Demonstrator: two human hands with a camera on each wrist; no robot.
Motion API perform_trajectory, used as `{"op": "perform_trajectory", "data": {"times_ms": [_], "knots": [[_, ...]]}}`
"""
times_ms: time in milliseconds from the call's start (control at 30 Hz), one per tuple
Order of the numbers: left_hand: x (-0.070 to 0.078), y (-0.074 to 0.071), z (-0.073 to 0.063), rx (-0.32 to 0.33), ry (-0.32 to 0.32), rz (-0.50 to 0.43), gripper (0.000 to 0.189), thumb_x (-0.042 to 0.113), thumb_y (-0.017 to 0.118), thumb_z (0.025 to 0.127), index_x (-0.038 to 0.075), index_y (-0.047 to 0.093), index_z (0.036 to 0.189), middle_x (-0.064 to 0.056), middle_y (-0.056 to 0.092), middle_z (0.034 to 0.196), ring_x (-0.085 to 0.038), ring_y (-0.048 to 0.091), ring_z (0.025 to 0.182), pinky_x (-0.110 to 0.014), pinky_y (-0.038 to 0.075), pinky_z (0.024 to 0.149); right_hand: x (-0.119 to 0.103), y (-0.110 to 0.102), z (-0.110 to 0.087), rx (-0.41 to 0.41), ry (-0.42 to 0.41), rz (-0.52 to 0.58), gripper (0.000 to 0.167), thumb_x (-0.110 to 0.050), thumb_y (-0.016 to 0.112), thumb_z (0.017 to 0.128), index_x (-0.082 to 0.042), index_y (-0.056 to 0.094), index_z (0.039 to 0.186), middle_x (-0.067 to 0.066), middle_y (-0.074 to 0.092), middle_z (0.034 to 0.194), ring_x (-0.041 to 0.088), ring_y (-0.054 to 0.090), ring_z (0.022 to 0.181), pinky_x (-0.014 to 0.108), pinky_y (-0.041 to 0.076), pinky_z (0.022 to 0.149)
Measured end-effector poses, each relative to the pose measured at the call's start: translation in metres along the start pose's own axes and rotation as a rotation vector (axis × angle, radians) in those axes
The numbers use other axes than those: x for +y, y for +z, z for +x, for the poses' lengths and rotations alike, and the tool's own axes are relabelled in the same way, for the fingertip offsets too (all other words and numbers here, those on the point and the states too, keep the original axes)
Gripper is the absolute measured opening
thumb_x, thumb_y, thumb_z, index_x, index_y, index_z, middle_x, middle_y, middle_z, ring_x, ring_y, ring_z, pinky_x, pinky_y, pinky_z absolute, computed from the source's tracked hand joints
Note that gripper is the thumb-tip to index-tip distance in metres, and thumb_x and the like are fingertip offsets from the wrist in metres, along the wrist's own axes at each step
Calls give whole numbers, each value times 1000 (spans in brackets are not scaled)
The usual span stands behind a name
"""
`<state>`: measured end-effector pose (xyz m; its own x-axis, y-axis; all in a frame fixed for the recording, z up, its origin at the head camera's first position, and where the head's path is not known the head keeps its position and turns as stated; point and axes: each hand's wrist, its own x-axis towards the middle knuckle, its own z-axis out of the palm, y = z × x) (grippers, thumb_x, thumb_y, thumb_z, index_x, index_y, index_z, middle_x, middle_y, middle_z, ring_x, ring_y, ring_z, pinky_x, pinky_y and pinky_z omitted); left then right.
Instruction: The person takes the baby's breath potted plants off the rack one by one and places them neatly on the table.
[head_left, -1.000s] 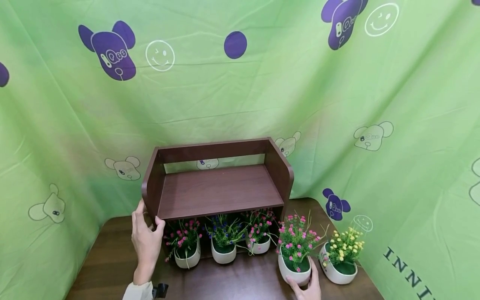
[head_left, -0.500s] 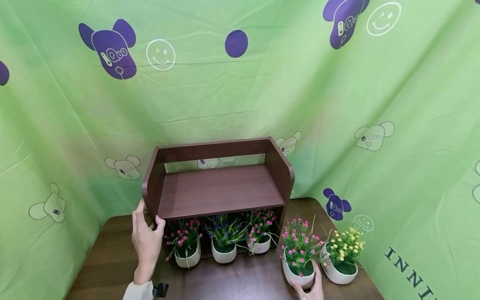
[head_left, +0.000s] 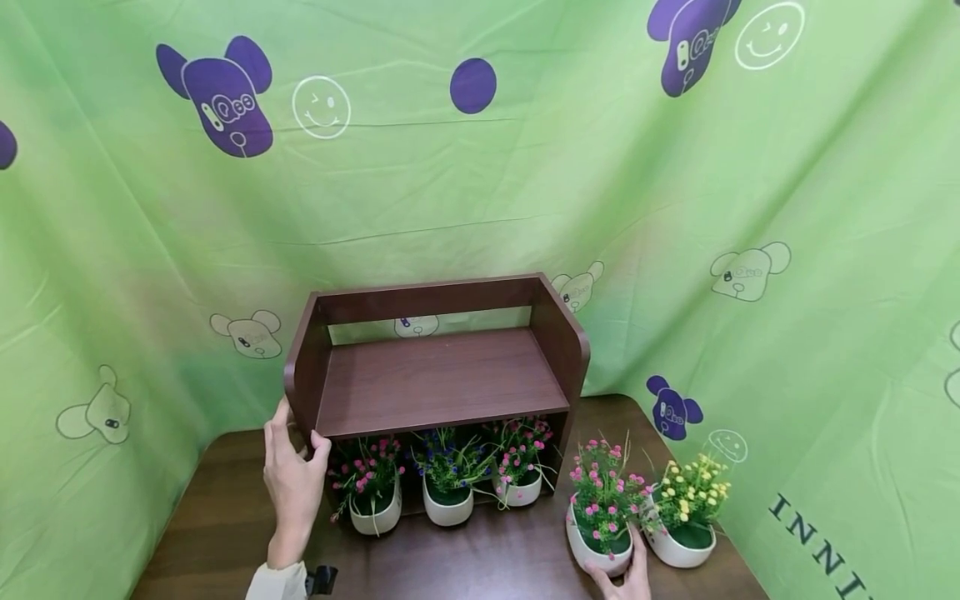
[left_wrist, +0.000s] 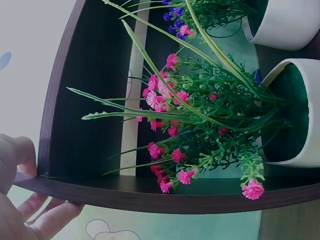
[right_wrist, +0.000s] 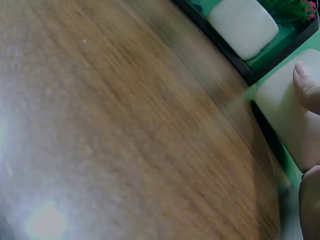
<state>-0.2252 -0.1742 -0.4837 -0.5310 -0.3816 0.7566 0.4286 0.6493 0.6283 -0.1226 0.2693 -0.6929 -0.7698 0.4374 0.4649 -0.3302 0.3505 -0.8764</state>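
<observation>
**Pink-flowered pot shifted towards 3 o'clock, away from the shelf**

Against the frame one second back, the pot in my right hand has slid towards 3 o'clock, nearer the yellow-flowered pot. My left hand and the shelf have kept their places.

Positions, shelf as clock centre: held pot at 4 o'clock, yellow one further out on the same bearing. Their foliage overlaps in the head view; cannot tell whether the pots touch, nor whether mine bears fully on the table.

Hands: right grasping the pot low on its wall, thumb on the white side. Left at 8 o'clock, gripping the shelf's side panel, thumb at the front edge, fingers outside.

Progress (my judgement): three pots are placed in the lower bay, namely the left pink pot at 7 o'clock, the blue-flowered pot at 6, the right pink pot at 5. Two remain outside, one of them in hand.

Count: five pots (three pink, one blue, one yellow); one shelf, two tiers; one table.
</observation>
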Motion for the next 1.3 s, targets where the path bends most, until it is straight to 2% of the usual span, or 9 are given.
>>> {"op": "perform_trajectory", "data": {"times_ms": [533, 767, 1000, 1133, 1300], "knots": [[-1, 0, 0, 10, 11, -4, 74, -15, 64, 79, 4, 51, 149, -24, 61, 112, -31, 64, 95, 2, 39, 75, -5, 9, -5, 12, -23, 66, 101, 30, 70, 68, 12, 24, 156, -29, 36, 141, -18, 39, 126, 3, 32, 102], [-1, -1, 0, 12, 9, -6, 74, -15, 64, 79, 4, 51, 149, -24, 60, 113, -31, 63, 96, 2, 40, 75, -6, 14, -8, 27, -1, 109, 97, 31, 69, 68, 18, 22, 152, -27, 40, 139, -17, 41, 124, 3, 33, 101], [0, 0, 0, 13, 16, -2, 73, -14, 64, 79, 4, 52, 149, -23, 61, 112, -30, 64, 94, 1, 41, 74, 1, 14, -10, 29, -34, 115, 96, 30, 69, 67, 21, 21, 150, -28, 40, 140, -16, 42, 125, 3, 33, 103], [0, 0, 0, 15, 25, -1, 72, -14, 64, 80, 4, 52, 148, -23, 61, 111, -31, 64, 92, 0, 41, 74, 0, 14, -10, 30, 0, 141, 97, 31, 68, 67, 22, 19, 150, -29, 41, 138, -17, 42, 125, 3, 32, 103], [-1, 0, 0, 14, 22, -2, 73, -14, 64, 79, 4, 52, 149, -23, 61, 112, -32, 64, 93, 2, 40, 75, -4, 14, -9, 31, 67, 121, 96, 27, 70, 71, 20, 17, 151, -32, 38, 134, -20, 39, 121, 2, 31, 101]]}}
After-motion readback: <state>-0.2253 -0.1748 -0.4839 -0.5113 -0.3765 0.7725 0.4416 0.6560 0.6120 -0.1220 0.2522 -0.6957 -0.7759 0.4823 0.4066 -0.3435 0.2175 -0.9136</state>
